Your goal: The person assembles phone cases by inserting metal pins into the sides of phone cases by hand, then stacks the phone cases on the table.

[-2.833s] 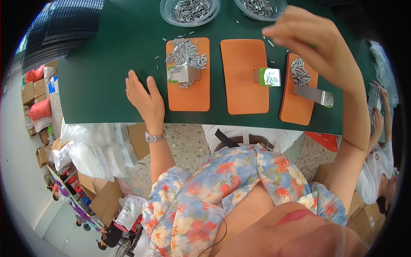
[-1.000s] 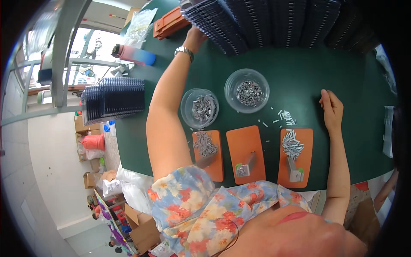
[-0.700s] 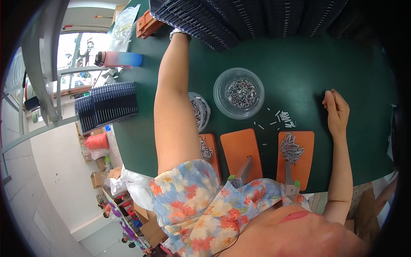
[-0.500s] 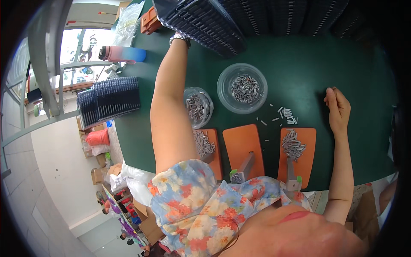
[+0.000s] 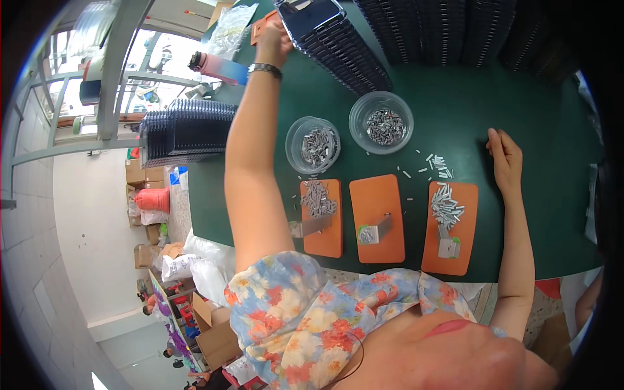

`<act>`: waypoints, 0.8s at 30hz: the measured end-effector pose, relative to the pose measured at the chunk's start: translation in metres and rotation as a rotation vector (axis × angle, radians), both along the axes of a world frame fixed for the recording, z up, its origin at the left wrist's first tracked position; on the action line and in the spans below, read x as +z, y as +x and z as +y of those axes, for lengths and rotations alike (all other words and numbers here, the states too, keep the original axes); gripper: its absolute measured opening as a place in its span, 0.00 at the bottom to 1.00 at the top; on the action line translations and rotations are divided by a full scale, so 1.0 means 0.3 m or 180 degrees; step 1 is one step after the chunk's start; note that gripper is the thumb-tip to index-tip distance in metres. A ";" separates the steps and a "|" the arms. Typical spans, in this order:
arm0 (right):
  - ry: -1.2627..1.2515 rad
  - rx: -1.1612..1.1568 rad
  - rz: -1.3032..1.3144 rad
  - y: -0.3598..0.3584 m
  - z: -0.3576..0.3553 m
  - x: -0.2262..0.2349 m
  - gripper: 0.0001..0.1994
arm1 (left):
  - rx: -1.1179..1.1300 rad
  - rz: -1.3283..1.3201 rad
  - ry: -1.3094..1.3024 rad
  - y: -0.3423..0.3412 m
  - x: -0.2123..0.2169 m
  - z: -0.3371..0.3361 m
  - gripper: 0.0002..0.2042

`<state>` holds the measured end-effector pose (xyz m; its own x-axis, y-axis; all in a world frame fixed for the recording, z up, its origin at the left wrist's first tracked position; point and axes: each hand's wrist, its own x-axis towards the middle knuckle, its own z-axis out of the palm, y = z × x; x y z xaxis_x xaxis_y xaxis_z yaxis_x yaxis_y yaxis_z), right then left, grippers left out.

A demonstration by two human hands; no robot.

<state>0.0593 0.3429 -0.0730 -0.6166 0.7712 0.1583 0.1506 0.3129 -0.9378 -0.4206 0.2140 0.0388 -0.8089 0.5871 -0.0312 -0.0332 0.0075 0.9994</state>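
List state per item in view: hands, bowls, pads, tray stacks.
left hand: stretched far out, gripping the dark tray stack
right hand: flat on green table, holding nothing
two clear bowls: upright, holding small metal parts
three orange pads: flat, each bearing a metal block

The person's left arm stretches far forward, almost fully straight, bare from a short floral sleeve to the wrist, which wears a metal watch. The left hand (image 5: 272,40) is raised at the far end of the reach, fingers curled closed around something. The right arm extends forward too — less far — with a slight bend at the elbow. The right hand (image 5: 506,159) lies flat, palm down, fingers together and relaxed.
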 end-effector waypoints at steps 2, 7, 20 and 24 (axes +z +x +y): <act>0.0042 -0.0015 -0.0010 0.012 -0.009 0.001 0.20 | 0.0363 0.0629 -0.0859 0.106 0.190 -0.025 0.23; 0.0190 0.0084 -0.0002 -0.008 -0.015 -0.014 0.21 | -0.0499 0.6425 -0.2990 0.138 0.355 0.012 0.16; 0.0545 0.1076 -0.0064 -0.014 -0.120 0.001 0.17 | -0.0828 0.2790 -0.3712 0.475 0.423 0.042 0.37; 0.0790 0.1632 -0.0049 0.001 -0.113 0.035 0.10 | -0.0646 0.2970 -0.3346 0.567 0.442 -0.061 0.36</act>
